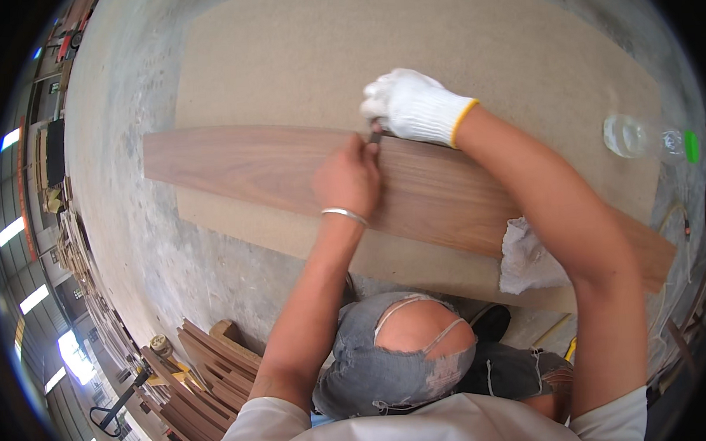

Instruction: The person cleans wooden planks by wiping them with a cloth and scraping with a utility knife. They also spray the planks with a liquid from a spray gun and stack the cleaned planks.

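A long brown wood veneer strip (258, 165) lies across a large tan fibreboard sheet (301, 59) on the concrete floor. My left hand (348, 178), bare with a metal bangle on the wrist, presses down on the strip near its far edge. My right hand (411, 106) wears a white glove with a yellow cuff and grips a small dark tool (375, 134) whose tip touches the strip's far edge, right beside my left fingers. The tool is mostly hidden by the glove.
A crumpled white rag (529, 257) lies on the strip's right part. A clear plastic bottle (646, 139) with a green cap lies on the floor at the right. Stacked wood strips (207, 373) sit at the lower left. My knee in torn grey jeans (404, 351) is below.
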### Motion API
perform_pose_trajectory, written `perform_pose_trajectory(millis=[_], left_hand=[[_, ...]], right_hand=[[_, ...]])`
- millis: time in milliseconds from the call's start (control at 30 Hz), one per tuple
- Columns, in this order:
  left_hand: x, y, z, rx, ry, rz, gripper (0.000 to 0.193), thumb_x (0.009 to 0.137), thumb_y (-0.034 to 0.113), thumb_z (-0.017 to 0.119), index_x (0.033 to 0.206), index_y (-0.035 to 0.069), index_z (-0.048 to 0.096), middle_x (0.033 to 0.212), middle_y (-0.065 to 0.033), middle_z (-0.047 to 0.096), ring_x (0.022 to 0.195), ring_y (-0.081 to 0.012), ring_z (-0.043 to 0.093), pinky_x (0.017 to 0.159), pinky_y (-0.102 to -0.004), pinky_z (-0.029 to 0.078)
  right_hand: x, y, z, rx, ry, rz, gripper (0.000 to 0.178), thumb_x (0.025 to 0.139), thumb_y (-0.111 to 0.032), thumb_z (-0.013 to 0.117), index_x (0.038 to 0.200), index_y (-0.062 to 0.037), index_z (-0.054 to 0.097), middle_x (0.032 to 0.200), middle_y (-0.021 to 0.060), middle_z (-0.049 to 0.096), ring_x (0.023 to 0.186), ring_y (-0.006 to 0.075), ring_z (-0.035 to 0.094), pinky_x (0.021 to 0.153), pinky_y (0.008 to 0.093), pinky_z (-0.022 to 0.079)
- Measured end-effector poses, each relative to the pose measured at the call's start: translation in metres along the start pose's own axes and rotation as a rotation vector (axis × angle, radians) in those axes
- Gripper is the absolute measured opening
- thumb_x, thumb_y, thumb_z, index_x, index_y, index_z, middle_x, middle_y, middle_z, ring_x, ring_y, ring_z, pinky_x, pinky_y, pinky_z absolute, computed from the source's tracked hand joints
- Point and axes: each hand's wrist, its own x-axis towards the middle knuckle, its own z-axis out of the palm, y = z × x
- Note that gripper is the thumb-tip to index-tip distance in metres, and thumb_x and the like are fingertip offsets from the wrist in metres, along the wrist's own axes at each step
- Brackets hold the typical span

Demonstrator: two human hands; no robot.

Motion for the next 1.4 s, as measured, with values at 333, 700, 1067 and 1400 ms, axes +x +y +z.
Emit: perform_pose_trajectory(millis=[333,700,1067,1400], left_hand=[[0.008,0.014,-0.001,0.169,-0.054,0.069,0.019,0.094,0.03,0.066,0.089,0.012,0.067,0.078,-0.0169,0.071,0.077,-0.0407,0.068,0.066,-0.0523,0.051],[-0.026,0.089,0.032,0.101,-0.139,0.247,0.019,0.093,0.028,0.065,0.087,0.011,0.067,0.073,-0.0176,0.07,0.073,-0.0411,0.068,0.066,-0.0522,0.052],[-0.04,0.115,0.056,-0.015,-0.109,0.411,0.018,0.096,0.025,0.061,0.089,0.009,0.065,0.076,-0.0188,0.07,0.074,-0.0427,0.067,0.066,-0.0526,0.052],[-0.038,0.104,0.045,0.055,-0.104,0.289,0.022,0.094,0.027,0.066,0.084,0.008,0.063,0.072,-0.0201,0.068,0.071,-0.0438,0.065,0.063,-0.0537,0.049]], right_hand=[[0.003,0.003,-0.014,0.054,-0.126,-0.003,0.004,0.085,-0.013,0.07,0.084,-0.0135,0.073,0.09,0.0063,0.066,0.087,0.0285,0.065,0.076,0.0419,0.054],[-0.106,0.018,-0.038,0.012,-0.077,0.087,0.006,0.084,-0.012,0.07,0.085,-0.0162,0.074,0.093,0.0034,0.068,0.093,0.0256,0.066,0.08,0.0387,0.055],[-0.156,0.031,-0.038,0.016,0.05,0.055,0.007,0.082,-0.015,0.071,0.078,-0.0122,0.065,0.088,0.0049,0.062,0.089,0.0266,0.061,0.08,0.0392,0.051],[-0.137,0.021,-0.042,0.089,-0.041,0.151,0.006,0.082,-0.014,0.071,0.077,-0.0158,0.068,0.09,0.0017,0.063,0.093,0.0241,0.062,0.083,0.0374,0.052]])
